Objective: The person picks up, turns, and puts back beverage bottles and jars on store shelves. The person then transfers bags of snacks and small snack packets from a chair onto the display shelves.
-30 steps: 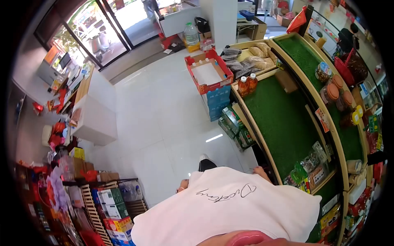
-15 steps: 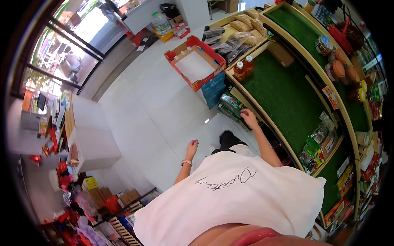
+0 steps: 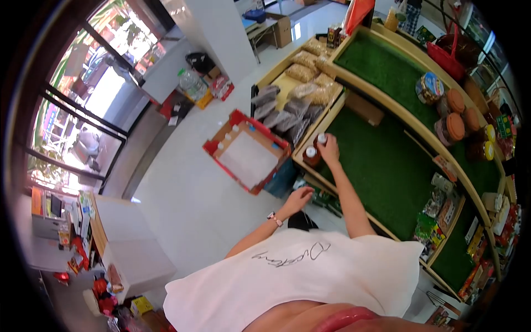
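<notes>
Right of the red carton [image 3: 271, 178], my right fingers [image 3: 331, 145] pinch a white-capped bottle [image 3: 322, 138], a grip calling, I judge, for steadiness, while my left fingers [image 3: 304, 192] hang loosely spread.

My right hand [image 3: 330, 150] meets a white-capped bottle [image 3: 322, 138] beside its twin on a green-lined shelf [image 3: 376, 171]; my left hand [image 3: 297, 202], fingers loosely bent, hangs near a red-edged box [image 3: 232, 176].
</notes>
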### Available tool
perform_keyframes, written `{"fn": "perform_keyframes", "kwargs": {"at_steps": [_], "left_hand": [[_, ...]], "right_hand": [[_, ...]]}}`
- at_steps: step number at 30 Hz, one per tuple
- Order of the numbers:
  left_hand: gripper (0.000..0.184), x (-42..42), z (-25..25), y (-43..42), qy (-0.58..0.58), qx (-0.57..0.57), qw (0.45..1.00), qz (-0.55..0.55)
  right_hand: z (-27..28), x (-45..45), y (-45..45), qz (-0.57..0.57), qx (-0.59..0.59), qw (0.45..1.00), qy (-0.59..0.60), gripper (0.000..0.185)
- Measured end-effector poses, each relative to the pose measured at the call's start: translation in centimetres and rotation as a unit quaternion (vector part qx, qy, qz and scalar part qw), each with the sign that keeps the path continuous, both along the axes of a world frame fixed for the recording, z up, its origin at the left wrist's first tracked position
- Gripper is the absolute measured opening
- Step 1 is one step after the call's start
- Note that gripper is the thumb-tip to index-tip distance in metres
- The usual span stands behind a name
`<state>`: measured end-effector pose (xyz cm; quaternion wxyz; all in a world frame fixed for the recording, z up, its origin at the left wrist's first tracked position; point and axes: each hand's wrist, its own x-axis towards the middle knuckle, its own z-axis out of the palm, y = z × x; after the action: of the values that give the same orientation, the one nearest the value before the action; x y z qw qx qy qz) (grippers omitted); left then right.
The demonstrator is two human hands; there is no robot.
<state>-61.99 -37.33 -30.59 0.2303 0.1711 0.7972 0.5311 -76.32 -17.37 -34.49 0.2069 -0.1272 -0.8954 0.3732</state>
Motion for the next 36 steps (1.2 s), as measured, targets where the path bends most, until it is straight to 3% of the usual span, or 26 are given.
{"fn": "perform_keyframes", "kwargs": {"at_steps": [2,4,8,14,18,22,28,32,34,36], "left_hand": [[0.025,-3.5,-0.8,1.6,0.037,0.011,0.999,-0.005],[0.025,-6.4,0.1,3.2,0.046,0.022,0.999,-0.016],[0.027,-10.9,0.3,5.1,0.052,-0.009,0.996,-0.076],[0.025,-13.7,0.0,7.1,-0.001,0.063,0.994,-0.089],[0.029,-11.8,1.2,7.2,-0.006,0.045,0.986,-0.157],[0.05,-7.7,3.0,7.1,-0.012,0.006,0.956,-0.293],[0.059,-3.1,2.4,5.5,0.062,-0.007,0.908,-0.414],[0.103,-0.3,2.5,2.3,-0.017,0.036,0.933,-0.358],[0.11,0.1,3.6,0.9,-0.031,0.093,0.911,-0.4],[0.111,0.4,6.1,0.1,0.049,0.162,0.835,-0.524]], "right_hand": [[-0.4,-1.7,-0.7,-0.006,-0.023,0.996,-0.081,0.041],[-0.7,-2.5,-0.8,-0.043,0.0,0.995,-0.086,0.038],[-0.2,-3.5,1.1,-0.063,-0.075,0.99,-0.099,0.036],[1.9,0.1,3.6,-0.178,-0.111,0.977,-0.03,0.032],[8.1,5.8,3.2,-0.274,-0.116,0.953,0.049,0.028],[14.8,12.1,1.9,-0.278,-0.111,0.954,0.005,0.032],[18.3,20.5,-2.1,-0.348,-0.131,0.928,-0.037,0.035],[21.4,26.0,-9.5,-0.385,-0.159,0.909,-0.021,0.036],[23.7,28.1,-12.9,-0.401,-0.156,0.903,-0.016,0.035],[25.0,30.2,-15.9,-0.401,-0.174,0.899,-0.02,0.035]]}}
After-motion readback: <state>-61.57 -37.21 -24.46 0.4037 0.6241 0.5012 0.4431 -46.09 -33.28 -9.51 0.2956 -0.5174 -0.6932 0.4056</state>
